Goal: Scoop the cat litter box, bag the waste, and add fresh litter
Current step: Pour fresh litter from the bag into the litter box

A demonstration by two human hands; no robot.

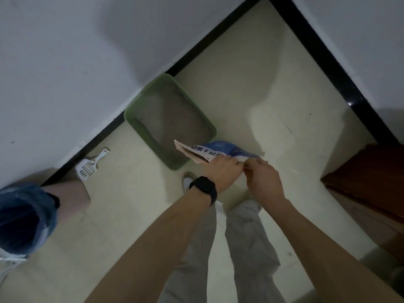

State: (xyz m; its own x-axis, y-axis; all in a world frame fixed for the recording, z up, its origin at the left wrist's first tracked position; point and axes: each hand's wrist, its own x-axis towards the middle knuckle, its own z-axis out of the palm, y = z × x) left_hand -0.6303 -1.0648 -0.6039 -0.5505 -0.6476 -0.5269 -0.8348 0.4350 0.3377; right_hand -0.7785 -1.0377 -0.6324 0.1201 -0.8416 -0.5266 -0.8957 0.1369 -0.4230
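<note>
A green litter box [131, 122] with grey litter inside sits on the floor against the wall. Just in front of its near right corner I hold a blue and white litter bag [220, 148] with printed characters, its torn mouth pointing left toward the box. My left hand [223, 170], a dark watch on its wrist, grips the bag near the mouth. My right hand [262, 180] grips the bag's other end, close beside the left hand. A white slotted scoop [88, 167] lies on the floor by the wall, left of the box.
A bin lined with a blue bag [24, 219] stands at the lower left. A brown wooden cabinet [369, 189] fills the right edge. Black skirting [323, 55] runs along both white walls. My legs in grey trousers [218, 248] stand below the hands on the pale floor.
</note>
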